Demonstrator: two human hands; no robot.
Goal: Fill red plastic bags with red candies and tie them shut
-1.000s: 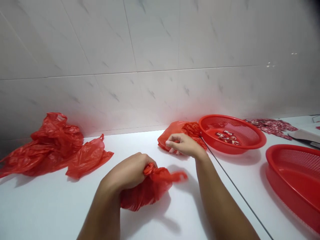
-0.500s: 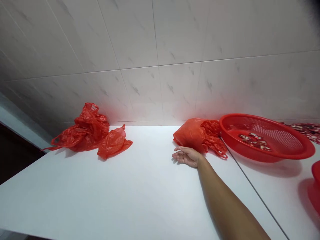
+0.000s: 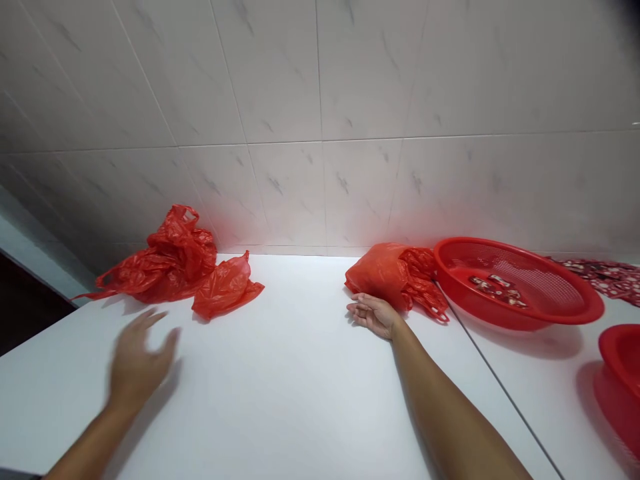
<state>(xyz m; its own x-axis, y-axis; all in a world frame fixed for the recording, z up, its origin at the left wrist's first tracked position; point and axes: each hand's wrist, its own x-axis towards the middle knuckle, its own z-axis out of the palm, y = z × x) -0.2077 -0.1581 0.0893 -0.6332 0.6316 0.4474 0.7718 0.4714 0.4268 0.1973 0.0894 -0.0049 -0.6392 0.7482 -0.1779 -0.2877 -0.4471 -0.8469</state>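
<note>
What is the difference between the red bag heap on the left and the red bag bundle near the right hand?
The heap of red plastic bags is loose and wide, but the bundle of red plastic bags is compact, with a smooth rounded end. The right hand lies at the bundle's edge; no hand is on the heap. Both are red plastic on a white counter.

Left forearm (image 3: 87,447), right forearm (image 3: 445,407) bare, slim, entering at 7 and 5 o'clock. Left hand (image 3: 137,360) motion-blurred, detail lost. Right hand (image 3: 373,315) sharp, slender fingers.
</note>
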